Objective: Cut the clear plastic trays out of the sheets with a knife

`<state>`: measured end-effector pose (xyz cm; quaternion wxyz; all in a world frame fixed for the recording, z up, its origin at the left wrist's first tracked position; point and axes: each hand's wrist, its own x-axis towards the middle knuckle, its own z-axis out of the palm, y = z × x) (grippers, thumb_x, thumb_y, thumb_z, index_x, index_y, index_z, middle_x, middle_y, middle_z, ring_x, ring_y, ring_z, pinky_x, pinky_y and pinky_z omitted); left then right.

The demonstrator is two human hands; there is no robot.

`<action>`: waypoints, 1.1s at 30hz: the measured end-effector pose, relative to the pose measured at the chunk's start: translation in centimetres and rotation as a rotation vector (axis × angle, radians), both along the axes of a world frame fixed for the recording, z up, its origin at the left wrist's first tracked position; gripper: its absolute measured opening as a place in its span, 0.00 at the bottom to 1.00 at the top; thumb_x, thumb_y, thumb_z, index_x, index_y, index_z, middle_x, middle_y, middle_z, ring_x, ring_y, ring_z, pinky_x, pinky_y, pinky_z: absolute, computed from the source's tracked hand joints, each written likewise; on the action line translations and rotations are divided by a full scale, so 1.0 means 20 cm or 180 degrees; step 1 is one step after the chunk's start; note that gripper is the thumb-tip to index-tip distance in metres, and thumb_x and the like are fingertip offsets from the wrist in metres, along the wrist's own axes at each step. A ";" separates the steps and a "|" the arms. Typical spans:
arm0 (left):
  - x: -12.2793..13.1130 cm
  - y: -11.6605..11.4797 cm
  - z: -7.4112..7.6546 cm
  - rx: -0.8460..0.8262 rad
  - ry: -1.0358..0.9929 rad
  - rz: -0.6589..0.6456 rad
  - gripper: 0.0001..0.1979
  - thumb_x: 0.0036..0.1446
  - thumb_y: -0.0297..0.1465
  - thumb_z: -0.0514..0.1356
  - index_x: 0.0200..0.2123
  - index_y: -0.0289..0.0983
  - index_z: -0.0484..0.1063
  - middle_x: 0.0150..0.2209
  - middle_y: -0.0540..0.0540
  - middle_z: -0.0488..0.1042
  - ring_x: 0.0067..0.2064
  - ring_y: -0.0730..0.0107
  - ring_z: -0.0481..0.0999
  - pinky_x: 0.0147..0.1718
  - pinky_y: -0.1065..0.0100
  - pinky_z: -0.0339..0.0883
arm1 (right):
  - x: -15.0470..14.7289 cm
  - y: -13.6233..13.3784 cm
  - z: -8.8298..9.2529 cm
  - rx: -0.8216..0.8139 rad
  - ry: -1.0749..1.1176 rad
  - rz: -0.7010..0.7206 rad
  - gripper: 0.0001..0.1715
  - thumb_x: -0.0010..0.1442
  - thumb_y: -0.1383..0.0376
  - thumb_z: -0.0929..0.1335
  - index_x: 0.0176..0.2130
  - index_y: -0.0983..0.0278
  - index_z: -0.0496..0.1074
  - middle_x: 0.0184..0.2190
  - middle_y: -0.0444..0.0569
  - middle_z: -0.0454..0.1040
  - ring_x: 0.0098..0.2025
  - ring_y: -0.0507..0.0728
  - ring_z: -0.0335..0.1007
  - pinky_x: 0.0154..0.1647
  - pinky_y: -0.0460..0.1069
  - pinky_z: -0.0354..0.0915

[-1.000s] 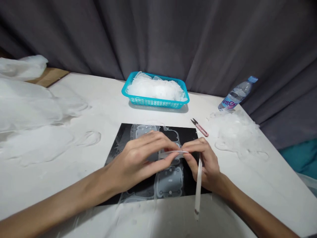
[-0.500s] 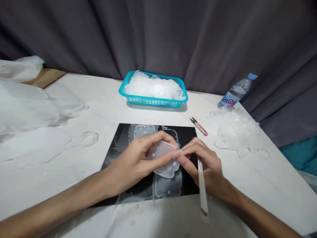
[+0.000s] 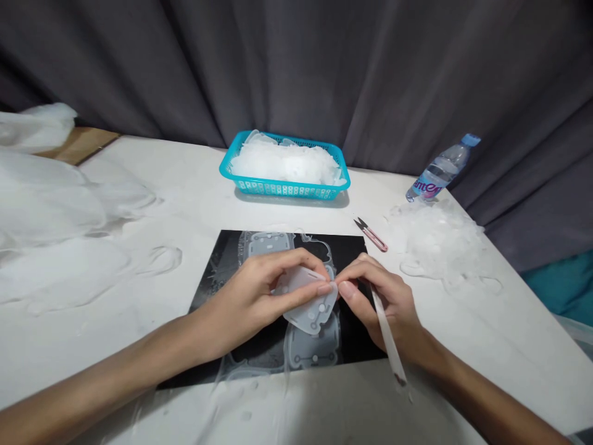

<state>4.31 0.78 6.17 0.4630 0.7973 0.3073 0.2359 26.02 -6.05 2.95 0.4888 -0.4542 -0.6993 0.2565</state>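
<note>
Turned from edge-on a second ago, the piece [image 3: 308, 317] now shows its face to the camera, and the lower end of the stick [image 3: 388, 334] has swung to the right. Left of the mat [image 3: 361, 343], on the bench [image 3: 185, 167], lies a pile of clear film [image 3: 46, 198], its layers too merged to count. Over the mat, the left hand [image 3: 264, 281] grips the one loose piece between thumb and fingers. Under and around it, at least two others, the far piece [image 3: 270, 243] and the near piece [image 3: 315, 347], lie flat on the mat among clear strips, so work on these seems left. Behind the mat stands one basket [image 3: 278, 183] heaped with pale pieces, too many to count, which suggests much is done. Over the mat's right part, the right hand [image 3: 384, 293] curls round the one stick, its thumb and forefinger at the loose piece's right corner; whether they pinch that edge I cannot tell. Just beyond the mat's far right corner lies one pair of snips [image 3: 375, 240], unheld. Right of the mat, tangled scraps [image 3: 440, 244] defy counting, and behind them stands one bottle [image 3: 442, 170].
</note>
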 end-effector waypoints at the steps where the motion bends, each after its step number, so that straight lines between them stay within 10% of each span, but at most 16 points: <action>1: 0.00 0.00 0.00 0.0010 0.0008 -0.0024 0.10 0.70 0.40 0.64 0.44 0.41 0.80 0.37 0.52 0.81 0.34 0.72 0.76 0.29 0.72 0.64 | 0.00 0.00 0.00 -0.0039 -0.0006 -0.0004 0.07 0.69 0.69 0.69 0.38 0.61 0.77 0.30 0.42 0.72 0.33 0.52 0.68 0.36 0.49 0.65; 33: -0.04 0.03 0.03 0.0655 0.0278 -0.0709 0.07 0.73 0.33 0.59 0.48 0.41 0.77 0.43 0.48 0.82 0.41 0.67 0.81 0.41 0.71 0.70 | 0.03 0.00 0.04 0.0589 -0.0692 0.0284 0.07 0.67 0.71 0.70 0.41 0.60 0.78 0.30 0.45 0.79 0.32 0.55 0.67 0.31 0.52 0.66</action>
